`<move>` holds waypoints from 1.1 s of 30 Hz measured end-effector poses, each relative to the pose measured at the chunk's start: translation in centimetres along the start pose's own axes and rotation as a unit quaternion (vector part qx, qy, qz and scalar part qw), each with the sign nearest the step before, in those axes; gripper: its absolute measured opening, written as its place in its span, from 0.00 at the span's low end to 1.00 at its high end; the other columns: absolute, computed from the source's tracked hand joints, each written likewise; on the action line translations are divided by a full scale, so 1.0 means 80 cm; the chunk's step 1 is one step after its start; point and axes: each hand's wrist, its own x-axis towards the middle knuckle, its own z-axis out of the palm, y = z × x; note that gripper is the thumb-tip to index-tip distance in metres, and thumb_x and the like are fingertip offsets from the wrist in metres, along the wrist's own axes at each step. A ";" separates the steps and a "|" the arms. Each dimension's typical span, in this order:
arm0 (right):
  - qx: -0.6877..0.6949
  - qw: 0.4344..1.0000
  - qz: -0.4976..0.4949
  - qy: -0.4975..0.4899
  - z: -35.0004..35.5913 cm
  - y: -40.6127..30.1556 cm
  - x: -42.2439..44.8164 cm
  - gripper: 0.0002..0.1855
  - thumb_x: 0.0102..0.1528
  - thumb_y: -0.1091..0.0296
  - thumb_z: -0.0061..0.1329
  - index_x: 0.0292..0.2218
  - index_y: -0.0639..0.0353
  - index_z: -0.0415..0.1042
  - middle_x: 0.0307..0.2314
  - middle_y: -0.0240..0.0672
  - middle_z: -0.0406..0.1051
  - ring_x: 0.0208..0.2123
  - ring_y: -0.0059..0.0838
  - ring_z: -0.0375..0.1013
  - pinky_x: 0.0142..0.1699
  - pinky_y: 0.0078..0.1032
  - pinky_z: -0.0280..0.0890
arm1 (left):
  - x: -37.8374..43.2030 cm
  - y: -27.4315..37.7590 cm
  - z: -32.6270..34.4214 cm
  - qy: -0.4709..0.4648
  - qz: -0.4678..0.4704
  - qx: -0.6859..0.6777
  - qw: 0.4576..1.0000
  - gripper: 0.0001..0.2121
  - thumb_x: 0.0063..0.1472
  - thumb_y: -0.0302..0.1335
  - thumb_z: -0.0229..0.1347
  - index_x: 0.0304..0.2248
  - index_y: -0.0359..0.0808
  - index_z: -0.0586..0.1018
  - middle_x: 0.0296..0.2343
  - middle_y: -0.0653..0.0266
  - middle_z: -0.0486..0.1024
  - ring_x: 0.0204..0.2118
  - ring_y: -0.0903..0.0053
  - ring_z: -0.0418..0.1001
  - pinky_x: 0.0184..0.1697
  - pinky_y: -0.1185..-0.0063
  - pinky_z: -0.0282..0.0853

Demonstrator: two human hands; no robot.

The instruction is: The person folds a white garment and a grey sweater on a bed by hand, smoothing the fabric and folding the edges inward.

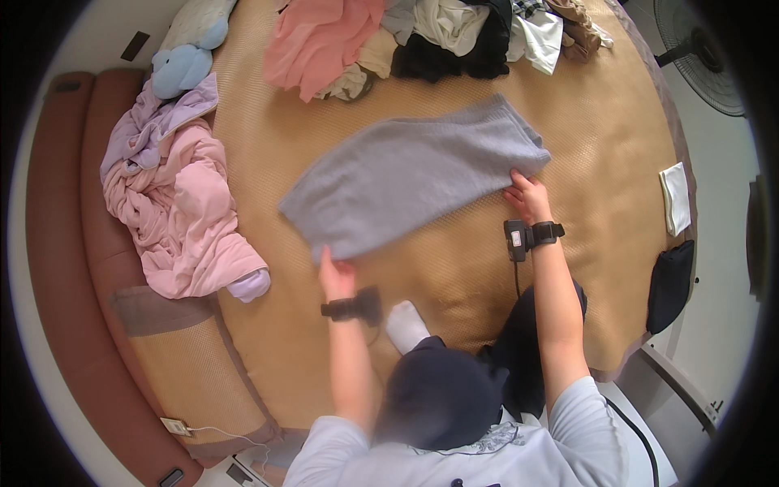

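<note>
A light grey knit garment (401, 173) lies folded lengthwise on the tan woven mat (462, 255) of the bed. Its ribbed end points to the upper right, and a narrower end is at the lower left. At the lower left corner, my left hand (336, 279) holds the near edge, thumb on top and fingers partly hidden. My right hand (528, 196) grips the same near edge close to the ribbed end. Each wrist wears a black strap with a small device.
Heaped clothes (450, 36) lie along the far side. To the left are a crumpled pink quilt (201, 201), a blue plush toy (182, 67) and a mat-covered pillow (188, 371). A folded white cloth (674, 198) and a black cloth (669, 286) lie at the right edge, with a fan (700, 52) beyond.
</note>
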 end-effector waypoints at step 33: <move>-0.558 0.761 -0.294 0.151 0.032 0.000 -0.052 0.14 0.42 0.70 0.47 0.33 0.62 0.62 0.29 0.46 0.66 0.35 0.44 0.64 0.40 0.34 0.60 | -0.064 -0.073 0.093 -0.239 0.493 0.684 0.482 0.28 0.49 0.38 0.50 0.51 0.45 0.58 0.53 0.54 0.44 0.56 0.59 0.39 0.54 0.59 0.34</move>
